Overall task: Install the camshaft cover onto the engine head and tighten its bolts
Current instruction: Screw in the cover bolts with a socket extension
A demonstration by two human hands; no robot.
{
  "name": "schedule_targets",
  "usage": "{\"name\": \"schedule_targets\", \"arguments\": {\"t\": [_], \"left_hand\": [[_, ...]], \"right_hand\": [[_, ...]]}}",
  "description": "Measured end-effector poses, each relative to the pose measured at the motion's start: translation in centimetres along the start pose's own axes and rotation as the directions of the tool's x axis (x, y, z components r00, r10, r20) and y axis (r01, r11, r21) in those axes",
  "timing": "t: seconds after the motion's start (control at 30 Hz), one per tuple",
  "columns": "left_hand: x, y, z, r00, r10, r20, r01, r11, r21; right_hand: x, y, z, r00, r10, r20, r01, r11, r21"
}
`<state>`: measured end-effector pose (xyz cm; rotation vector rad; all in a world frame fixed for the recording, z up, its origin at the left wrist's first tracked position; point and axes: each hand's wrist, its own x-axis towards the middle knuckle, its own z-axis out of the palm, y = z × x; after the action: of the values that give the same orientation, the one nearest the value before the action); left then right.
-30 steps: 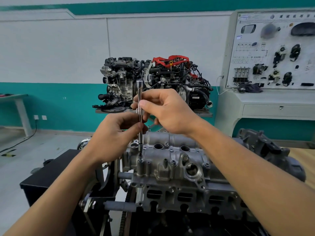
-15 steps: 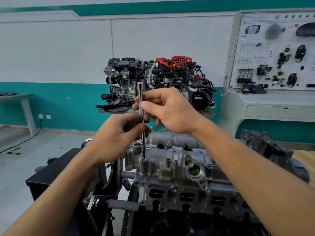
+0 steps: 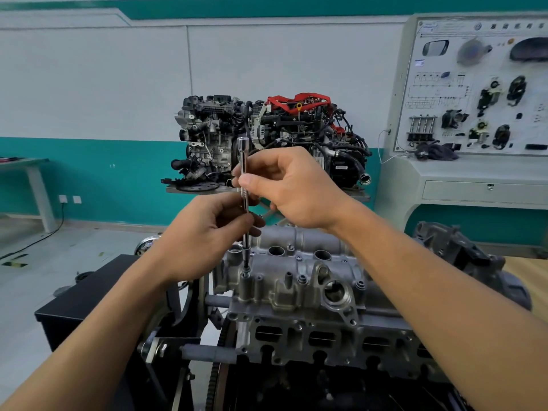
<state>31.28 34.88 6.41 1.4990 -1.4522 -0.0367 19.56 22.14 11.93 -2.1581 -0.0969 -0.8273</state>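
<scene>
Both hands grip one tool. The right hand (image 3: pixel 296 188) pinches the knurled band of a slim chrome extension bar (image 3: pixel 243 157) between thumb and curled fingertips, high on the shaft. The left hand (image 3: pixel 207 232) sits lower, its thumb and forefinger closed round the smooth part of the same shaft, the other fingers curled in behind. The bar stands nearly upright, its square-socketed top free above the right hand and its dark tip set on a bolt (image 3: pixel 246 273) on top of a round boss at the near left corner of the camshaft cover (image 3: pixel 284 292). The cover is rough grey cast aluminium, ribbed and lumpy, with round open bores along its far side and one large bore near the front; it lies on the engine head (image 3: pixel 299 324), whose front face shows a row of rectangular ports. The assembly is carried on a black stand (image 3: pixel 89 292) with a toothed ring below. There is open floor to the left of the stand, a wooden bench (image 3: pixel 527 274) to the right, and two complete engines (image 3: pixel 267 137) and a white training panel (image 3: pixel 474 84) stand well behind.
</scene>
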Motion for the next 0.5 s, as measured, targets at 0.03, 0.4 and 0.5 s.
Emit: {"name": "schedule_targets", "arguments": {"t": [0.03,0.4,0.5], "left_hand": [[-0.03,0.05,0.20,0.999,-0.012,-0.035,0.012,1.000,-0.002],[0.04,-0.89,0.11,1.000,-0.011,-0.010,0.010,0.997,-0.074],[0.16,-0.78,0.25,0.999,-0.028,0.016,0.029,0.997,-0.068]], "right_hand": [[0.06,0.12,0.03,1.000,0.002,-0.026,-0.003,1.000,-0.014],[0.08,-0.04,-0.17,0.998,0.067,-0.013,-0.066,0.994,0.084],[0.07,-0.07,-0.28,0.999,0.051,-0.004,-0.051,0.998,0.022]]}}
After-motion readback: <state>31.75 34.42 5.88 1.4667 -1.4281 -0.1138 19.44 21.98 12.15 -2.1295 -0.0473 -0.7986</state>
